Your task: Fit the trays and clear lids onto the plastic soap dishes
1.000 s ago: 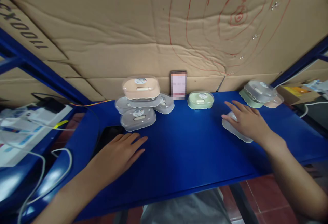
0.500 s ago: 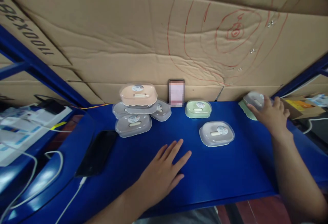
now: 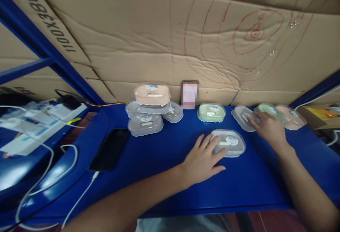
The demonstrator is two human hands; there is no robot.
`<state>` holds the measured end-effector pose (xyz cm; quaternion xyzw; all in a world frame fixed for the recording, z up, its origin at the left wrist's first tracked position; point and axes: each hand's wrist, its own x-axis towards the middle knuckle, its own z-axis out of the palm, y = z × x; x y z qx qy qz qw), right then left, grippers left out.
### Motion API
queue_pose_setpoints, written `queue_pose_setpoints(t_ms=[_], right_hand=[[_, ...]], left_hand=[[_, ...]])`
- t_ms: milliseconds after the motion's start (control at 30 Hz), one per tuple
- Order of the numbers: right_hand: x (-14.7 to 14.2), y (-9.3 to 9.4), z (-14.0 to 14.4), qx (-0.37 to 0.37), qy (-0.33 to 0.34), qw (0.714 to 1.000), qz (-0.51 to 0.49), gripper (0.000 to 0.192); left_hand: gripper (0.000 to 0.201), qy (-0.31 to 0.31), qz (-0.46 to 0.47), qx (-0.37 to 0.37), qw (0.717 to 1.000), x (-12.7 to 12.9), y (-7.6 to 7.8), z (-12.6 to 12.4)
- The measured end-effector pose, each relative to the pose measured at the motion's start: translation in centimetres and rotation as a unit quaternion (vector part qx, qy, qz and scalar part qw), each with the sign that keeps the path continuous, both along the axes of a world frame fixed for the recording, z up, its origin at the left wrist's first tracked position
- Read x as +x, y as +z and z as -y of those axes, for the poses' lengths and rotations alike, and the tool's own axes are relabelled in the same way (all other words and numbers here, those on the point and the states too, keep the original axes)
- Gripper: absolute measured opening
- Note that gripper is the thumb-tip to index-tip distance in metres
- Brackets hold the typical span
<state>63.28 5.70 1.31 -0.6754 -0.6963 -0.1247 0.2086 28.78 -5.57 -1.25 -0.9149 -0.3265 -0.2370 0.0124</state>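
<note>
My left hand is open, fingers spread over the left side of a pale grey soap box with a clear lid. My right hand has its thumb and fingers on the right end of another grey soap box, covering that part. Behind this hand are a green soap box and a peach one, the green one partly hidden. Another green soap box sits near the cardboard. On the left, a peach soap box tops a pile of grey soap boxes.
A phone with a blurred screen leans on the cardboard wall. A black phone lies on the blue table, its white cable running forward. Power strips are at left, a small carton at right.
My right hand has moved left with the grey soap box, uncovering the peach one at right. My left hand has moved right onto the pale grey box. The view has shifted slightly.
</note>
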Motion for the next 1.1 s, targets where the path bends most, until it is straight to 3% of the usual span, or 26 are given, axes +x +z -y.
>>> queue_pose_setpoints(t_ms=[200,400,500,600,700,833,1000,1100], right_hand=[[0.9,-0.8,-1.1,0.002,0.015,1.0,-0.025,0.051],[0.8,-0.7,-1.0,-0.004,0.014,1.0,-0.001,0.045],[-0.7,-1.2,-0.8,-0.041,0.047,0.998,0.021,0.051],[-2.0,-1.7,-0.7,-0.074,0.071,0.994,0.047,0.054],[-2.5,-1.5,-0.4,-0.107,0.101,0.987,0.062,0.051],[-2.6,-0.5,0.0,-0.141,0.151,0.977,0.054,0.049],[-2.8,0.4,0.5,-0.167,0.201,0.965,0.007,0.055],[-2.0,0.8,0.5,-0.146,0.203,0.966,-0.059,0.05]], left_hand=[[0.044,0.029,0.019,-0.025,0.999,-7.4,1.4,1.4],[0.031,0.089,0.094,-0.045,0.991,-12.4,0.9,1.1],[0.025,0.125,0.127,-0.043,0.983,-12.9,0.5,0.8],[0.017,0.144,0.117,0.004,0.983,-12.6,0.5,1.0],[0.019,0.106,0.079,0.056,0.99,-11.9,0.8,1.8],[0.024,0.028,0.001,0.047,0.999,-10.6,1.1,2.9],[0.032,0.022,-0.03,0.011,0.999,-10.2,1.0,2.9],[0.031,0.021,-0.036,-0.002,0.999,-10.5,0.9,2.7]])
